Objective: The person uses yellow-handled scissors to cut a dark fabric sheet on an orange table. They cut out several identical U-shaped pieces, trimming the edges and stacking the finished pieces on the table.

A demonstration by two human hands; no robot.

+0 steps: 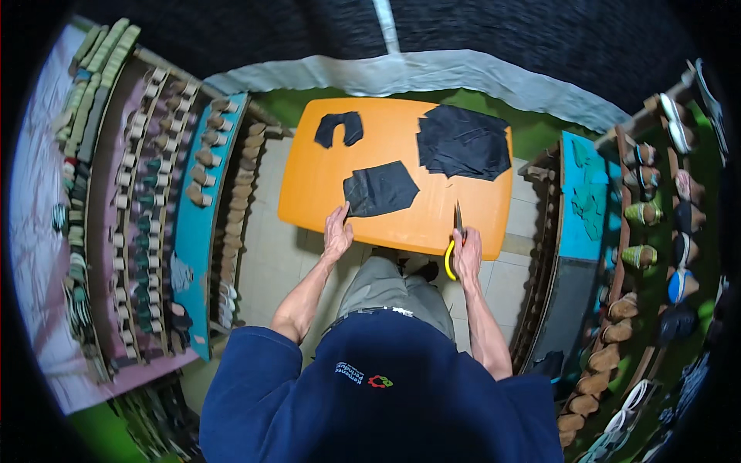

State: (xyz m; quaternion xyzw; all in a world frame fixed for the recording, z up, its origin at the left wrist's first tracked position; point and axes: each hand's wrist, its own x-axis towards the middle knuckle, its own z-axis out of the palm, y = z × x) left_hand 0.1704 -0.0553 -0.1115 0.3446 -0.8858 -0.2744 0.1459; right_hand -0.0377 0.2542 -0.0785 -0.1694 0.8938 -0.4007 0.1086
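1. Left: brown shoe forms (203,157) stand in a row on a blue shelf (190,258).
2. Orange worktop (309,189), far left part: U-shaped black piece (329,123) lies flat.
3. Left hand (337,235): fingertips at near left corner of dark panel (382,189), mid-worktop; cannot tell whether pinching or only touching.
4. Stack of black pieces (465,143) lies at far right of worktop.
5. Right hand (467,255) grasps yellow-handled scissors (459,219) at near edge, blades pointing away from the person.
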